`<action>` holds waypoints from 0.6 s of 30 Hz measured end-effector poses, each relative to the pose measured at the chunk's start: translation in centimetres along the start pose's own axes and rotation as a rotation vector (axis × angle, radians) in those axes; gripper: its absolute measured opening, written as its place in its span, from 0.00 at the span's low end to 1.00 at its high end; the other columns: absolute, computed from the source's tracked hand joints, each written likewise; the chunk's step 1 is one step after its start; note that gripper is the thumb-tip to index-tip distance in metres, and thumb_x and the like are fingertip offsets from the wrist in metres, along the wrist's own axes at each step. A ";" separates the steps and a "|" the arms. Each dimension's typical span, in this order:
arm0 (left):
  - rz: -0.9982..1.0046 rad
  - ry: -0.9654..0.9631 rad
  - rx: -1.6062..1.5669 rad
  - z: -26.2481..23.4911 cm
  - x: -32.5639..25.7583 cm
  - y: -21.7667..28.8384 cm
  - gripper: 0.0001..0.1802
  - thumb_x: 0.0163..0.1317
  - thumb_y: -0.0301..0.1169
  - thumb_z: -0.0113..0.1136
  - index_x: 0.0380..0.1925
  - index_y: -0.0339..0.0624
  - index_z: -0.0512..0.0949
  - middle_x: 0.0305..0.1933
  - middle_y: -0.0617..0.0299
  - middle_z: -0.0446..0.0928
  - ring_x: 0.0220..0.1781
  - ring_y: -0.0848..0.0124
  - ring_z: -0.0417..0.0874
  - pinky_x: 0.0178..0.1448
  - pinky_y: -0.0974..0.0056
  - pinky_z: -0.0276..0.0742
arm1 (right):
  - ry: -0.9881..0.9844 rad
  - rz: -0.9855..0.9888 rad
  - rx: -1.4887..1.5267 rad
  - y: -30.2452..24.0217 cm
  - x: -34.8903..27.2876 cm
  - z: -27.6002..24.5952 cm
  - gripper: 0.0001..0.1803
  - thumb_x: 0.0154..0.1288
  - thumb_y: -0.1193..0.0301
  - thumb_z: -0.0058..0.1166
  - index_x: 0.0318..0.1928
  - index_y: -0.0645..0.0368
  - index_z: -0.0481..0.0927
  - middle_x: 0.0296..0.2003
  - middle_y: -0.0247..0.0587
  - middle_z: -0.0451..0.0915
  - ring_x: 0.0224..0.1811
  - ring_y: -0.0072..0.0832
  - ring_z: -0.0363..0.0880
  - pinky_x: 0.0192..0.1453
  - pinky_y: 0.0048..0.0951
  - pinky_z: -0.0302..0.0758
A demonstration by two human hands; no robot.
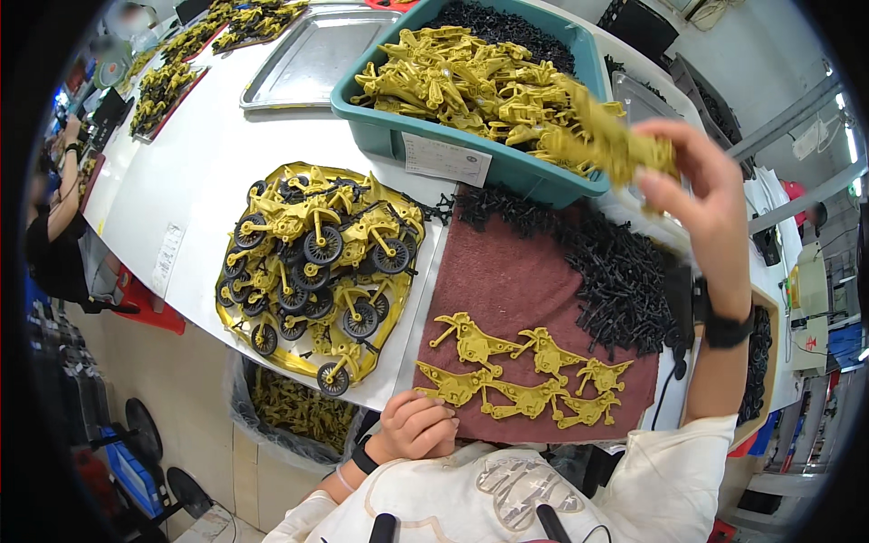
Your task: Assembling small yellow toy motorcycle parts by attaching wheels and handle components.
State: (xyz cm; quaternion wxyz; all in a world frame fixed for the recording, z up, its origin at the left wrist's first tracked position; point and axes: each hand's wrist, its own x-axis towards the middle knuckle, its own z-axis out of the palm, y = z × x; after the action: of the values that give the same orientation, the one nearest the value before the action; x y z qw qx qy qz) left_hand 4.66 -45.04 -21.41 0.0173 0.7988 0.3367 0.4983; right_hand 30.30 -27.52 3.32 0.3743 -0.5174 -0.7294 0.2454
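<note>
My right hand (701,176) is raised at the right edge of the teal bin (380,136), closed around several yellow plastic toy motorcycle bodies (625,145) that are smeared by motion. More yellow bodies (471,81) fill the bin, with small black parts (507,32) behind them. My left hand (419,425) is curled into a fist at the near left corner of the brown-red cloth (493,262); whatever may be inside it is hidden. Beside it, several loose yellow motorcycle bodies (525,394) lie in two rough rows on the cloth.
Left of the cloth, a yellow tray (226,312) is heaped with yellow motorcycles with black wheels. Small black parts (625,281) are piled on the cloth's right side. A metal tray (317,54) lies farther back. Below the table's edge stands a lined bin (244,412) of yellow pieces.
</note>
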 end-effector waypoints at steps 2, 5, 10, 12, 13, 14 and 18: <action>-0.058 0.041 -0.131 0.2 0.1 0.1 0.09 0.53 0.26 0.60 0.35 0.48 0.74 0.37 0.65 0.76 0.41 0.65 0.77 0.50 0.55 0.75 | 0.036 -0.080 -0.096 -0.1 -2.8 -0.4 0.17 0.57 0.73 0.61 0.47 0.62 0.78 0.34 0.31 0.79 0.34 0.17 0.75 0.39 0.20 0.71; -0.060 0.046 -0.168 0.1 0.6 0.0 0.09 0.53 0.25 0.59 0.35 0.47 0.74 0.37 0.63 0.76 0.40 0.63 0.78 0.49 0.54 0.76 | 0.015 -0.019 -0.203 0.4 -4.1 -1.8 0.15 0.56 0.73 0.62 0.45 0.61 0.79 0.34 0.32 0.79 0.34 0.18 0.75 0.38 0.22 0.72; 0.092 0.016 -0.091 -1.4 1.1 0.3 0.09 0.53 0.24 0.58 0.35 0.47 0.74 0.37 0.63 0.75 0.39 0.62 0.77 0.48 0.54 0.75 | 0.167 -0.230 -0.358 3.9 1.4 -1.4 0.14 0.57 0.72 0.62 0.44 0.61 0.79 0.36 0.43 0.81 0.34 0.30 0.79 0.40 0.29 0.75; 0.047 0.065 -0.014 -1.2 1.5 0.3 0.10 0.52 0.23 0.58 0.35 0.47 0.74 0.38 0.62 0.75 0.39 0.62 0.77 0.47 0.55 0.73 | 0.186 -0.261 -0.423 6.0 4.4 -1.4 0.15 0.58 0.70 0.62 0.45 0.61 0.79 0.38 0.45 0.81 0.39 0.37 0.80 0.46 0.33 0.76; 0.037 0.041 0.003 -0.9 1.6 -0.1 0.09 0.52 0.24 0.58 0.35 0.47 0.74 0.37 0.62 0.75 0.39 0.62 0.77 0.47 0.55 0.72 | 0.183 -0.261 -0.464 7.2 5.7 -1.1 0.16 0.58 0.69 0.62 0.47 0.61 0.80 0.40 0.45 0.80 0.43 0.39 0.80 0.50 0.35 0.76; 0.044 0.041 0.007 -0.5 1.6 -0.2 0.09 0.52 0.24 0.58 0.35 0.47 0.74 0.37 0.62 0.75 0.39 0.62 0.77 0.47 0.55 0.72 | 0.190 -0.264 -0.461 8.9 6.9 -0.6 0.16 0.58 0.69 0.62 0.47 0.61 0.80 0.40 0.45 0.80 0.43 0.39 0.80 0.50 0.35 0.76; 0.015 0.087 0.054 0.0 1.4 -0.3 0.07 0.55 0.26 0.56 0.34 0.47 0.74 0.36 0.62 0.74 0.38 0.62 0.77 0.47 0.55 0.72 | 0.091 -0.304 -0.907 10.9 10.1 2.6 0.19 0.59 0.66 0.60 0.51 0.57 0.80 0.47 0.48 0.78 0.55 0.44 0.75 0.59 0.41 0.73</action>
State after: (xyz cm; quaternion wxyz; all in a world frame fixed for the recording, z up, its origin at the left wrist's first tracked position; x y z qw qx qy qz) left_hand 4.90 -44.05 -20.42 -0.0227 0.7789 0.3444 0.5236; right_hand 32.60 -14.20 -3.35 0.1739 -0.5263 -0.8131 -0.1777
